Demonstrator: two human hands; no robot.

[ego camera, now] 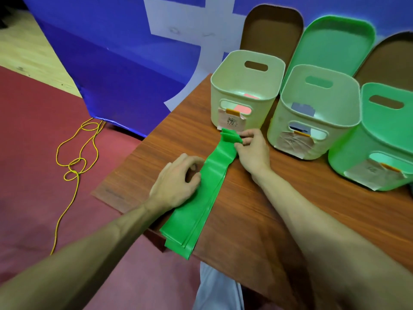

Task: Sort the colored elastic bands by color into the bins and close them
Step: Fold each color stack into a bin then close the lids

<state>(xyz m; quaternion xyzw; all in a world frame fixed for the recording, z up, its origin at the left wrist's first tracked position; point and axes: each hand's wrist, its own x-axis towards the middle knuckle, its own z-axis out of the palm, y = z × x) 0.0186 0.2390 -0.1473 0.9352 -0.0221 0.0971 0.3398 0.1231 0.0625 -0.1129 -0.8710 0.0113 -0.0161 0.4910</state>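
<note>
Green band stretched along the table, one end being folded in front of three open bins.

The wooden table carried three uncovered bins at its far side: a cream bin, a second cream bin to its right and a green bin furthest right, with a brown lid, a green lid and another brown lid propped up behind them. The green band lay flat in layers from the table's near edge towards the first cream bin. The left hand sat with curled fingers at the band's left edge, thumb touching it; whether it actually gripped could not be told. The right hand pinched the pleated far end of the band between thumb and fingertips, just in front of the first bin. A pink band lay in the first bin and a grey-blue band in the second.
</note>
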